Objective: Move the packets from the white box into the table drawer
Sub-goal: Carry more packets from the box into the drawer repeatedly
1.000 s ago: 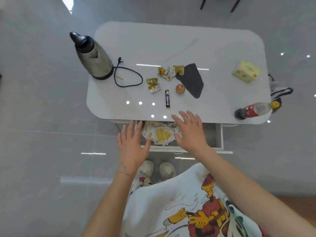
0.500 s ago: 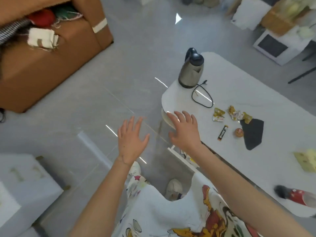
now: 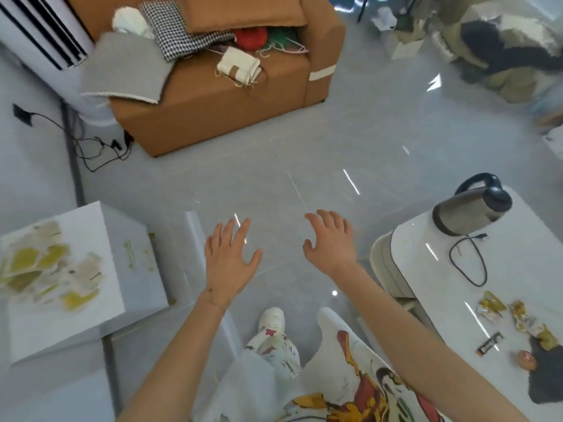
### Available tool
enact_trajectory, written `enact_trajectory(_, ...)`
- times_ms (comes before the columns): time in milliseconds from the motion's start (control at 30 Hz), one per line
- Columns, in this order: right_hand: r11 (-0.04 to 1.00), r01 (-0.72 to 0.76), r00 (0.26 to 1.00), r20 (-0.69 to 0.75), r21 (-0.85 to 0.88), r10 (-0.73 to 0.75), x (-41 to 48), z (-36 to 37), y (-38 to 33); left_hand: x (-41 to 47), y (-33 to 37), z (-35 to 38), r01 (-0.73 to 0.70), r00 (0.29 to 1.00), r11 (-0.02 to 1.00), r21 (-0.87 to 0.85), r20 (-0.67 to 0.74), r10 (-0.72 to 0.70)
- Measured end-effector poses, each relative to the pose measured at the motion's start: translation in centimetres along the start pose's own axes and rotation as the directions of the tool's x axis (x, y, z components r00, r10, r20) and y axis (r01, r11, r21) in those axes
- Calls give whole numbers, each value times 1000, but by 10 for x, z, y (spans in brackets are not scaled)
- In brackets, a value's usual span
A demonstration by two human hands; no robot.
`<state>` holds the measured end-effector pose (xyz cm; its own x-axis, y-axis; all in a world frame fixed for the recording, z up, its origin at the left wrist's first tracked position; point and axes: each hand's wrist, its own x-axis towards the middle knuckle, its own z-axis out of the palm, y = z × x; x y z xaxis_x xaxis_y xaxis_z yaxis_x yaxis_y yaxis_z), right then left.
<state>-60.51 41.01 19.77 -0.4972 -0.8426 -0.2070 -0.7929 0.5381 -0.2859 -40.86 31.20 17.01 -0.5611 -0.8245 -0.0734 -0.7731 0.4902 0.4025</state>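
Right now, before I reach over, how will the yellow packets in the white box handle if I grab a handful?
The packets look flat and thin, so they are probably light and floppy. They lie loosely overlapped in the white box, so a handful may slide apart and drop some. That area is blurred, so slipperiness is a guess.

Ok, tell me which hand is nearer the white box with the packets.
The left hand, open over the floor beside the white box; the right hand hangs nearer the table.
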Motion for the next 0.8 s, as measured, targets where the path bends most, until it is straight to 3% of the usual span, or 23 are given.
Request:
enact_trajectory(233,989,147,988,47,-10,-146,62,3,-98,15,-81,-43,187,979,979,-86,-67,-193)
enact_trajectory(467,942,336,935,130,-28,-330,114,21,-179,20,-139,-65,365,913,919,-152,-133,-385)
enact_trajectory(800,801,594,777,310,-71,-548,193,62,-317,51,-239,-100,594,732,762,-258,-219,-645)
